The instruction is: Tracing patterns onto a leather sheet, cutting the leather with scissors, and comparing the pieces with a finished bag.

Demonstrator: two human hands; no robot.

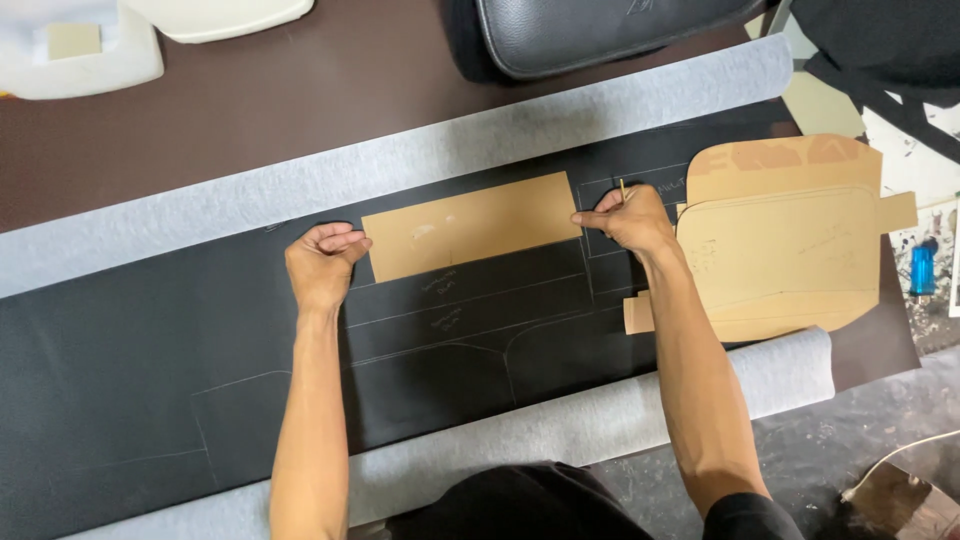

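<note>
A wide black sheet [150,380] of leather-like material spreads under both hands and runs well out to either side of them, its surface marked with pale drawn outlines just below the hands and between the forearms. Its turned-back edges show a grey-white backing [400,165] in a long band beyond the hands and another band nearer the person's body. Just to the outer side of the right hand lies a stack of tan card patterns [790,240] with rounded corners and a small tab. Between the two hands lies a long rectangular tan card template [470,225], flat on the black sheet and slightly slanted. The left hand [322,262] is curled closed, its knuckles pressing on the template's near left corner. The right hand [628,220] touches the template's right end, its fingers pinched together around a thin yellowish marking stick [621,190] that pokes up from the fist. Beyond the hands, at the far edge of the brown table, sits a black leather cushion [600,30], and far off past the left hand lie white foam pieces [90,50].
</note>
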